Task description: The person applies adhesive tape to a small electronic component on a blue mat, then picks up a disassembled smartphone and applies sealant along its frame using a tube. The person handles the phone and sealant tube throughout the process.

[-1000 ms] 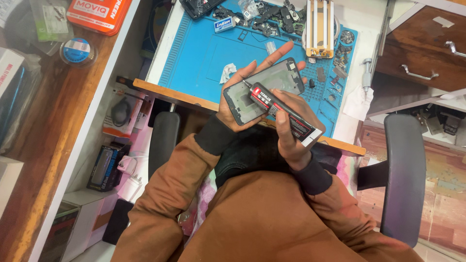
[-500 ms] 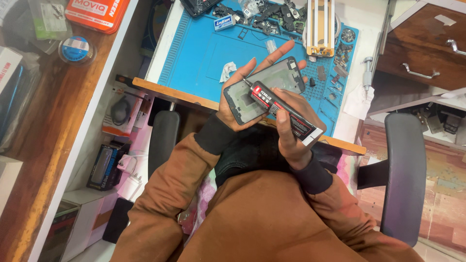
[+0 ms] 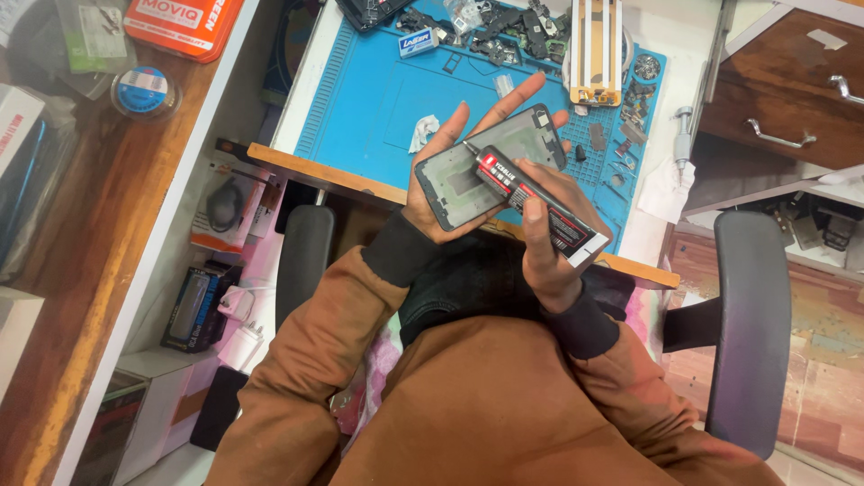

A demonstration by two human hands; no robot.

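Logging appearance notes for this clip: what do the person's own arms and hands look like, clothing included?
Both arms are covered in loose rust-brown sleeves that end in dark, snug ribbed cuffs at the wrists. The left hand and right hand are bare: no gloves. No rings, watch or wristband show in this view. The same brown fabric continues over the shoulders and chest; no markings show on the sleeves.

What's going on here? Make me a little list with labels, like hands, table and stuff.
left hand: holds a phone frame flat on its palm
right hand: holds a black glue tube, nozzle at the frame's upper edge
mat: blue, on the desk ahead
parts: small dark pieces at the mat's far edge
chair armrests: black, either side
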